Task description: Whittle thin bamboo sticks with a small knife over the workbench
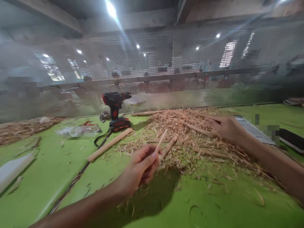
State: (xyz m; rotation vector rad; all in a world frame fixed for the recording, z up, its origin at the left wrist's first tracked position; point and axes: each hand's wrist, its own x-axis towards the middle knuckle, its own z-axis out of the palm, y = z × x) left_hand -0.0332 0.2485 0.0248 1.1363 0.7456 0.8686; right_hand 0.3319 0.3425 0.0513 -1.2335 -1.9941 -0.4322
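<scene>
Between the thumb and fingers of my left hand [146, 163] is a thin pale wooden stick [161, 141], tilted up and away from me. That hand is closed and hovers at the near edge of a heap of curly wood shavings [175, 122]. Farther right, my right hand [224, 128] reaches over the heap, its fingers bent at a narrow brown piece that blurs into the shavings. What it grips there I cannot make out. Other wooden sticks [199, 129] lie among the shavings, one of them [168, 147] just beyond my left hand.
A cordless drill [115, 110] stands upright on the green table [114, 205], a flat wooden strip [110, 145] before it. Left are a clear plastic bag [78, 131] and a white block [14, 169]. A dark phone [292, 139] lies right; a perforated screen [152, 69] rises behind.
</scene>
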